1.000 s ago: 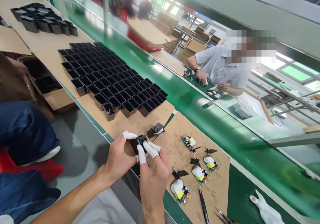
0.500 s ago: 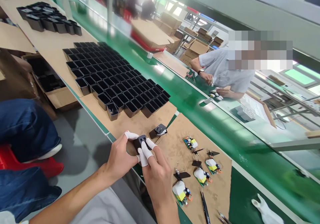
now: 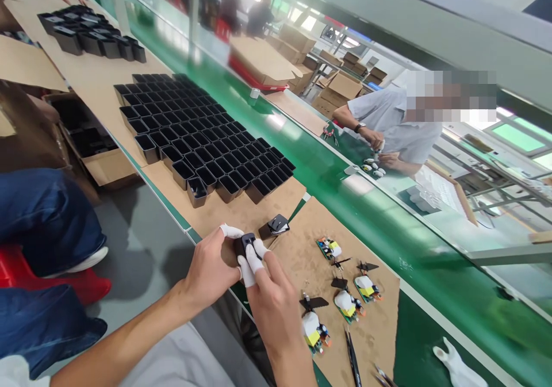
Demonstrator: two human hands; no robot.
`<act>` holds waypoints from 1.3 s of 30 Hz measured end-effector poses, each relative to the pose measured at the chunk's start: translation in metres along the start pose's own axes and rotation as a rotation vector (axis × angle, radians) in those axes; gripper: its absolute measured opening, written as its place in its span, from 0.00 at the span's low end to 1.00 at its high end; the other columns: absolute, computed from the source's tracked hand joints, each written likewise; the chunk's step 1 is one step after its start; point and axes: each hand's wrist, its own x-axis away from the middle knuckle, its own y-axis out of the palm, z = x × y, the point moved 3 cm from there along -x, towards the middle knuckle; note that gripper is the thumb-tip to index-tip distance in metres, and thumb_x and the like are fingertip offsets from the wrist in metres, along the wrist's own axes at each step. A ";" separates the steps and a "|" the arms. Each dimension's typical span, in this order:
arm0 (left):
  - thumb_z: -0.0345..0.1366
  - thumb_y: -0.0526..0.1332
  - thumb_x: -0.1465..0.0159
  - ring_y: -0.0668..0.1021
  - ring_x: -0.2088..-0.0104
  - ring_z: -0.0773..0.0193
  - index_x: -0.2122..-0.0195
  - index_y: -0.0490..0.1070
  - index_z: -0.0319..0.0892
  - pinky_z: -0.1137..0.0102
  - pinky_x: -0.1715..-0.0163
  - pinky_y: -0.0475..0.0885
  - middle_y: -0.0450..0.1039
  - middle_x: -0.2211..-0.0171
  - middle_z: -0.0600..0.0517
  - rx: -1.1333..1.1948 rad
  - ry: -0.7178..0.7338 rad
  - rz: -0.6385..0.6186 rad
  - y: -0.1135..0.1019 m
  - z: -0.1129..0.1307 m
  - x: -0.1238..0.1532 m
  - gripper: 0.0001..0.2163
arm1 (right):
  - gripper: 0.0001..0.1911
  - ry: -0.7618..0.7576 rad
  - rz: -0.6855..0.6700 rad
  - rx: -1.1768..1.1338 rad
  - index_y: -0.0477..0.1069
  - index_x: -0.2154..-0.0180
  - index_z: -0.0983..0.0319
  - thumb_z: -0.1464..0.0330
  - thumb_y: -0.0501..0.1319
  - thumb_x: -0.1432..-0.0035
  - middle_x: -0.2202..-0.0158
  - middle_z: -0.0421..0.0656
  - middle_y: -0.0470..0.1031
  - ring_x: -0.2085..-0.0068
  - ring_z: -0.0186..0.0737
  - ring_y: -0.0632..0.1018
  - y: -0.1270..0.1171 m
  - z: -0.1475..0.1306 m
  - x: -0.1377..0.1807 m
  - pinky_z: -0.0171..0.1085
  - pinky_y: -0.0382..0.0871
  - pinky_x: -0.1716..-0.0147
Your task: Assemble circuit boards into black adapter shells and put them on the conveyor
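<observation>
My left hand (image 3: 211,272) and my right hand (image 3: 269,295) meet over the cardboard mat's near edge, both closed on one small black plastic housing (image 3: 244,244). White finger cots cover the fingertips that pinch it. A second black housing with a metal clip (image 3: 273,226) lies on the mat just beyond the hands. Several small green circuit boards (image 3: 345,302) with yellow and white parts lie to the right of my right hand.
A big block of empty black housings (image 3: 202,140) stands on cardboard to the left, with another batch (image 3: 92,36) farther back. A green conveyor belt (image 3: 345,197) runs alongside. A person in a grey shirt (image 3: 388,125) works across it. Tweezers (image 3: 351,355) and a white glove (image 3: 459,367) lie at the right.
Both hands kept hold of the black housing and shifted slightly up and away. The view drifted a little. The person across the belt moved their hands.
</observation>
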 end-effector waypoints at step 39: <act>0.34 0.77 0.42 0.87 0.43 0.47 0.31 0.61 0.46 0.52 0.39 0.83 0.84 0.44 0.42 0.068 0.063 -0.055 -0.008 -0.027 0.006 0.40 | 0.14 0.276 0.240 -0.168 0.86 0.44 0.59 0.75 0.66 0.25 0.52 0.51 0.88 0.51 0.48 0.91 0.012 -0.001 0.002 0.43 0.90 0.52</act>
